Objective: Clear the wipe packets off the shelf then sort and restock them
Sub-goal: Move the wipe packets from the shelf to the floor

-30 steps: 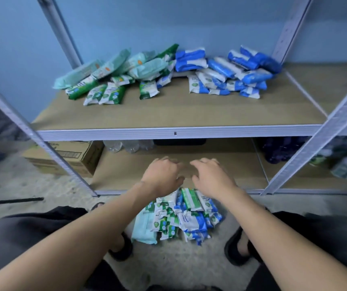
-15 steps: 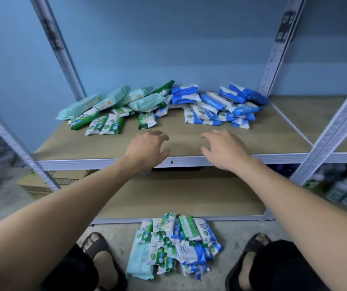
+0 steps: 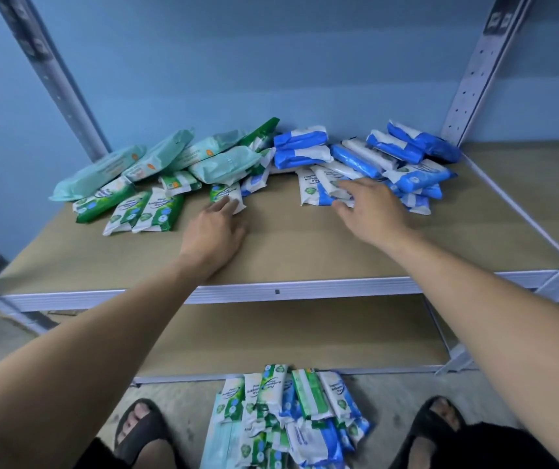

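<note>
Wipe packets lie along the back of the brown shelf board (image 3: 288, 245). Green and mint packets (image 3: 156, 170) are on the left, blue and white packets (image 3: 383, 154) on the right. My left hand (image 3: 215, 231) rests flat on the board, fingertips touching a small green-and-white packet (image 3: 227, 194). My right hand (image 3: 369, 208) reaches over a blue-and-white packet (image 3: 315, 189), fingers spread on it, not closed around it. A mixed pile of packets (image 3: 288, 421) lies on the floor between my feet.
Grey metal uprights (image 3: 54, 79) (image 3: 478, 69) frame the shelf against a blue wall. A white metal rail (image 3: 271, 292) edges the board's front. A lower shelf board (image 3: 288, 336) sits beneath. My sandalled feet (image 3: 142, 431) (image 3: 437, 421) flank the floor pile.
Both hands rose from the floor pile, crossed the shelf's front edge and moved back to the packets. The view tilted up toward the shelf.
</note>
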`<state>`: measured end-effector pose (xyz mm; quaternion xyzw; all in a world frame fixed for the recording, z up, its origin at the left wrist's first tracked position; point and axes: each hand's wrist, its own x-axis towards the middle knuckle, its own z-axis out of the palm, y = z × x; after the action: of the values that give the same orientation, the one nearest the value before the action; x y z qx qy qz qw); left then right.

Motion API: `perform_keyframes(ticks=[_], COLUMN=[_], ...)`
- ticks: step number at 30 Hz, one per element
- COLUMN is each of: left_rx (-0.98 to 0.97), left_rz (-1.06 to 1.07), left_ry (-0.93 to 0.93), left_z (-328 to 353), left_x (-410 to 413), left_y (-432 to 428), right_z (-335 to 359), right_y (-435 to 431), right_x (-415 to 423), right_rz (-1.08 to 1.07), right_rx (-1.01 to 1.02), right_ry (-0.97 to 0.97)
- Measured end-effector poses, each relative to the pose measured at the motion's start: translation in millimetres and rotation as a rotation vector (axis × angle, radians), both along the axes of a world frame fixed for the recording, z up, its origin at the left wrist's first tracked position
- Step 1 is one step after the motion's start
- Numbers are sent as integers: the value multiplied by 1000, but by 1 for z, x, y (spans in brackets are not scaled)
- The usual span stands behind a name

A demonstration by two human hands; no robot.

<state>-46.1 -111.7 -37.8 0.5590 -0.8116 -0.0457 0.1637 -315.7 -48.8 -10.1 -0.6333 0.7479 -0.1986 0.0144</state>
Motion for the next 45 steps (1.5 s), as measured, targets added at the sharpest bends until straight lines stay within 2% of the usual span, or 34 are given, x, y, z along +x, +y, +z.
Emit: perform_keyframes(ticks=[5, 11, 16, 19, 24, 30, 35, 39, 42, 45], left_rx=[-3, -10, 50, 71, 24, 7, 74, 70, 74, 70], left_rz=[43, 210, 291, 298, 220, 108, 155, 88, 75, 64], left_ry=[165, 210, 415, 476, 386, 296, 298, 256, 286, 330], left_z=[-7, -3, -1, -1, -4, -8, -1, -1, 0, -3], left_x=[-5, -22, -25, -18, 4, 26, 21, 25, 31, 35], left_y=[-24, -35, -28, -18, 1, 22, 24, 36, 52, 74], right_z=[-14, -20, -25, -23, -27, -28, -20, -15, -15, -17], right_y=[-29, -49, -42, -25, 8, 26, 36, 53, 68, 88], right_x=[-3, 2, 4, 10, 19, 26, 34, 40, 47, 56], right_rz=[-18, -77, -78, -87, -89, -87, -49, -39, -28, -28], right_rx=[-25, -84, -180, -204, -182, -19, 30, 72, 117, 89], right_ry=[-103, -176, -252, -264, -257, -180, -121, -60, 3, -23])
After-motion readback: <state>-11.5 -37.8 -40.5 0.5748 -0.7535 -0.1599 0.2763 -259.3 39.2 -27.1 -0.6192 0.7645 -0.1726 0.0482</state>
